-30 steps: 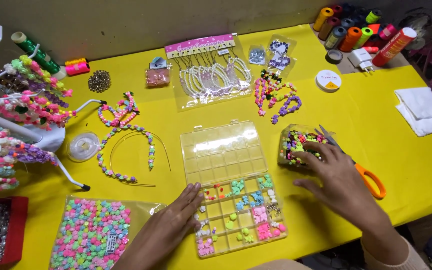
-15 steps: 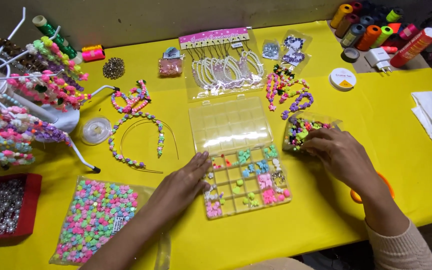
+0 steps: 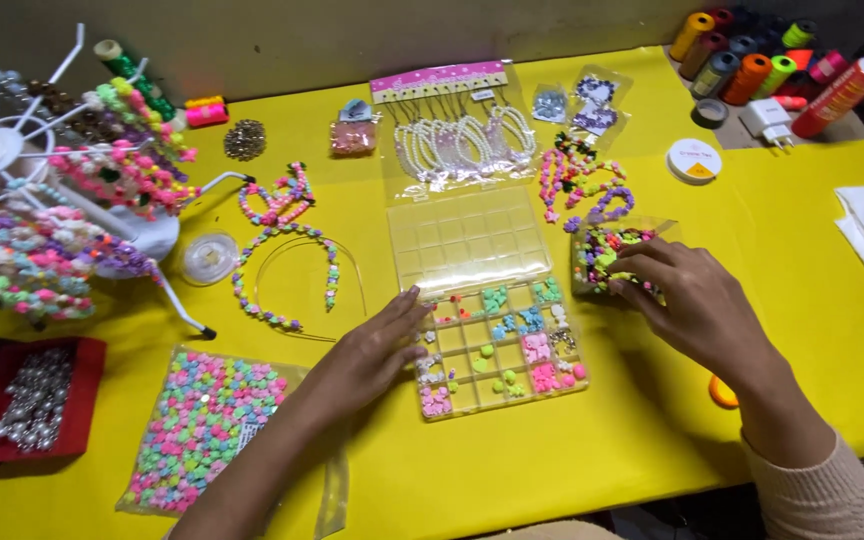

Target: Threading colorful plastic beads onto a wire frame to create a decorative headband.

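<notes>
Beads in pastel colours fill the near half of the clear compartment box (image 3: 497,335), which sits in the middle of the yellow table (image 3: 802,330) with its empty lid folded back on the far side. Your left hand (image 3: 372,350) rests against the box's left edge, fingers (image 3: 404,305) stretched out flat and loose, gripping nothing that shows. Your right hand (image 3: 692,305) is just right of the box, curled over a small clear tub of mixed beads (image 3: 602,255). Its fingertips dip at the tub's near rim, but whether they pinch a bead you cannot tell, since the knuckles hide them.

Your right wrist covers most of an orange-handled tool (image 3: 722,390) to the right of the box; only a curve of handle shows. Left of the box and nearer you lies a clear bag of pastel beads (image 3: 202,425), partly under your left forearm. Beyond the bag, a beaded headband (image 3: 287,275) lies flat. Far left of the box, a white rack (image 3: 62,210) hung with beaded bands is cut off by the frame edge. Behind the box, a pack of white bead loops (image 3: 457,140) glares under its plastic, so details blur.
</notes>
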